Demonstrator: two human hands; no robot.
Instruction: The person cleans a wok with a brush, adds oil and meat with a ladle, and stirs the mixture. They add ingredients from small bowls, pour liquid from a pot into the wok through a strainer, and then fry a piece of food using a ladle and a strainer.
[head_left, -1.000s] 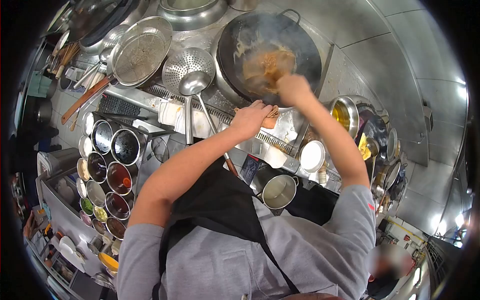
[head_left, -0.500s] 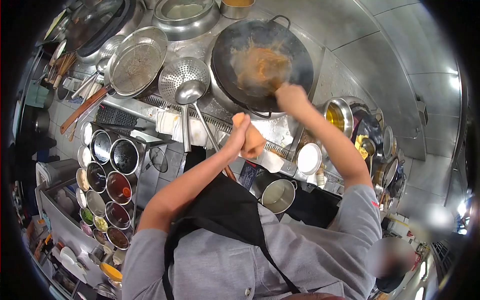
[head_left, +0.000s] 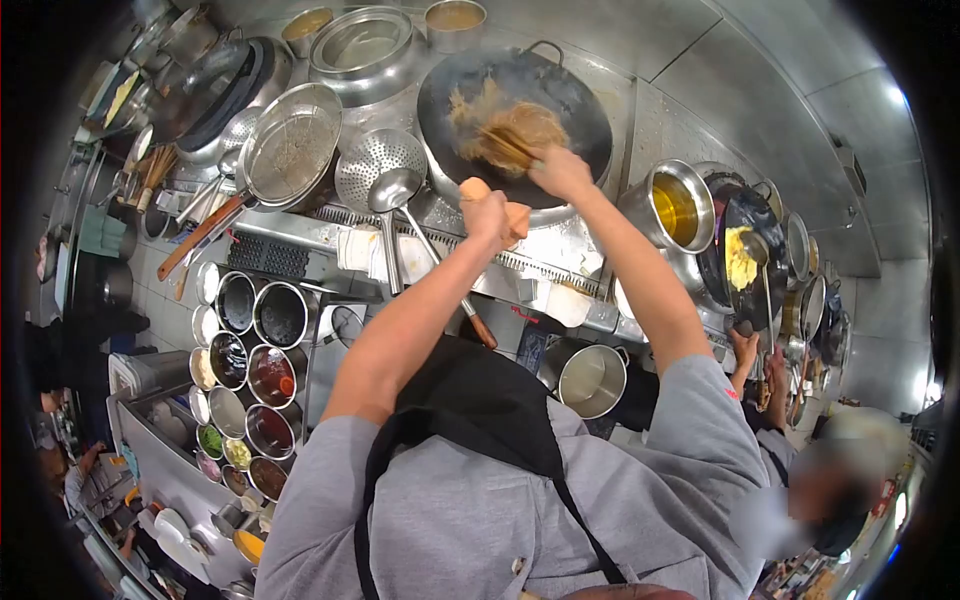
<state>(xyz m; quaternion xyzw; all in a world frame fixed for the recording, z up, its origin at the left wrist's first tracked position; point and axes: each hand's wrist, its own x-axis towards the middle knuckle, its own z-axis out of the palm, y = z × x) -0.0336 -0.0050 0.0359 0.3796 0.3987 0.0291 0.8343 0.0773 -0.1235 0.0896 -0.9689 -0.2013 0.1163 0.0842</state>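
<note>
My right hand [head_left: 562,172] is closed over the black wok [head_left: 595,130], gripping what looks like a bamboo wok brush [head_left: 508,150]. The brush's splints, smeared by motion, press into a brownish, steaming patch [head_left: 535,122] on the wok's floor; I cannot make out whether that patch is liquid or food. My left hand [head_left: 484,214] is wrapped round a folded peach-coloured cloth [head_left: 516,222], just below the wok's near rim. Left of the wok lie a perforated skimmer [head_left: 372,160] and a steel ladle [head_left: 395,188], their handles passing near my left forearm.
A wire strainer [head_left: 290,150] rests at the left. Several sauce containers [head_left: 272,372] stand lower left. On the right are a pot of yellow oil [head_left: 678,208] and another wok [head_left: 765,215] with yellow food, with a co-worker's hands [head_left: 745,350] beside it. A pot [head_left: 592,382] sits below the counter.
My right hand and the brush have shifted left and slightly up inside the wok. My left hand has risen toward the wok with the cloth. The view has shifted, and the co-worker's hands now show.
</note>
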